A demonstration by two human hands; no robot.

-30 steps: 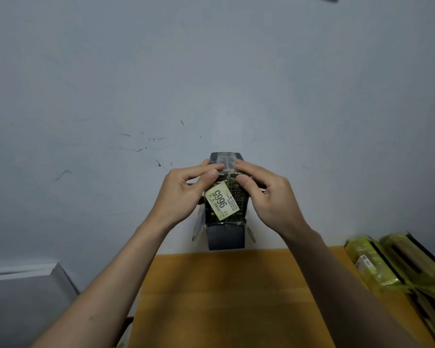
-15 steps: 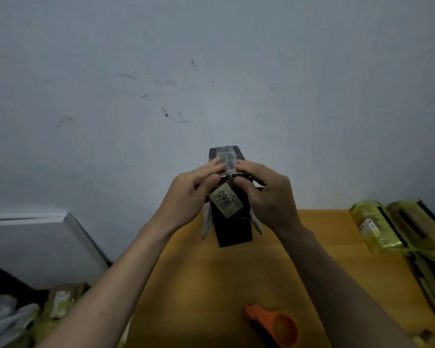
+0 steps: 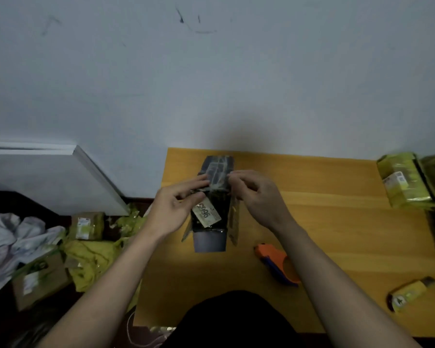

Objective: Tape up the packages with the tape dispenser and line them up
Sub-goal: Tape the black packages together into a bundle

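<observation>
The left hand point(image 3: 172, 209) grips the left edge of a dark package point(image 3: 212, 204), thumb pressed near its pale printed label point(image 3: 206, 214). The right hand point(image 3: 255, 197) pinches the package's upper right side with curled fingers. The package is a long dark box, glossy with clear tape, its side flaps splayed, lying toward the back of the yellow table point(image 3: 324, 222). An orange tape dispenser point(image 3: 278, 262) lies just right of it. Yellow-wrapped packages point(image 3: 404, 183) sit at the table's right edge.
</observation>
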